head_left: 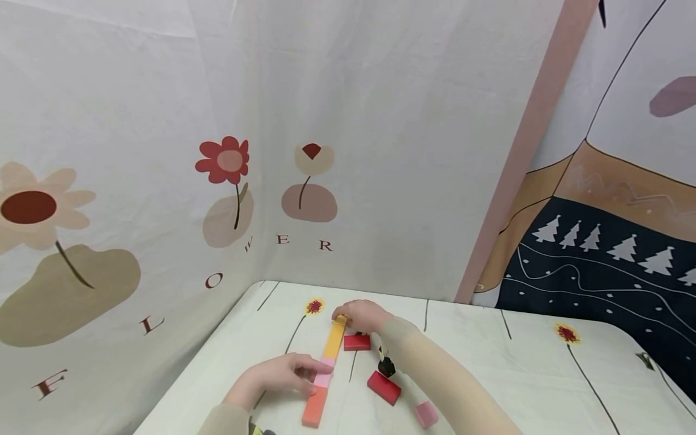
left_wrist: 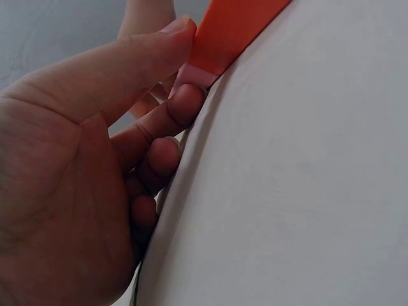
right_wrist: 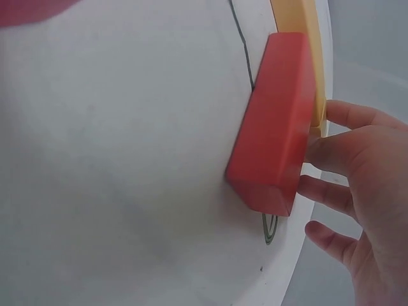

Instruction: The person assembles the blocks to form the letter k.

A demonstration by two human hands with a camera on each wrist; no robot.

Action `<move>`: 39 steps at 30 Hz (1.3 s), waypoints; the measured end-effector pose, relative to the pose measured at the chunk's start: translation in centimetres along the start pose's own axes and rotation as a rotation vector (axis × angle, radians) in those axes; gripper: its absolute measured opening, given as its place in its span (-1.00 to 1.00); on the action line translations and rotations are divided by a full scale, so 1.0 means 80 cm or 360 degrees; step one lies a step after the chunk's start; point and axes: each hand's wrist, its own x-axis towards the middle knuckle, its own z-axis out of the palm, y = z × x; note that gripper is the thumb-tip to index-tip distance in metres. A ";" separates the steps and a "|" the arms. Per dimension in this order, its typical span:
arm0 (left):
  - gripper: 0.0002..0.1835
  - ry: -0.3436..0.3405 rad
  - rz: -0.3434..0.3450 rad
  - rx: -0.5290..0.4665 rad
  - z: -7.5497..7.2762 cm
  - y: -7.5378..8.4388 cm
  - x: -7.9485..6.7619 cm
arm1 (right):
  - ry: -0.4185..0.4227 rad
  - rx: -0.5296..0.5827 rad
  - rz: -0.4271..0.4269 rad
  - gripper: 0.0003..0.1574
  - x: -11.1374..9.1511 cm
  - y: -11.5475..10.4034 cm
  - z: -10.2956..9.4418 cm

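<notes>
Several blocks lie end to end in a row on the white cloth: an orange block [head_left: 314, 409] nearest, then a pink block [head_left: 323, 380], then a long yellow block [head_left: 333, 342]. At the far end, my right hand [head_left: 367, 315] pinches a small yellow block [head_left: 341, 319] between thumb and fingers. My left hand [head_left: 280, 376] rests against the row from the left; its thumb touches the orange block and its index finger reaches onto the pink one. In the right wrist view, a red block [right_wrist: 271, 127] lies beside the yellow row, close to the right fingers.
Another red block [head_left: 383, 388] and a small pink block [head_left: 426, 414] lie right of the row, near the right forearm. A small black object [head_left: 386, 367] shows by the right wrist. Fabric walls [head_left: 380, 181] with printed flowers stand behind the table and along its left side.
</notes>
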 end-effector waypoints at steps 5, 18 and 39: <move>-0.56 -0.0017 0.0015 -0.0009 0.004 0.000 0.002 | 0.0010 -0.0019 -0.0016 -0.54 -0.007 0.002 0.002; -0.58 -0.0065 0.0009 -0.0030 0.014 0.001 0.008 | -0.0005 0.0146 0.0132 -0.38 -0.022 0.008 0.004; -0.54 -0.0007 0.0011 0.0086 -0.003 -0.007 0.008 | 0.0025 0.0211 0.0022 -0.50 -0.094 0.011 -0.021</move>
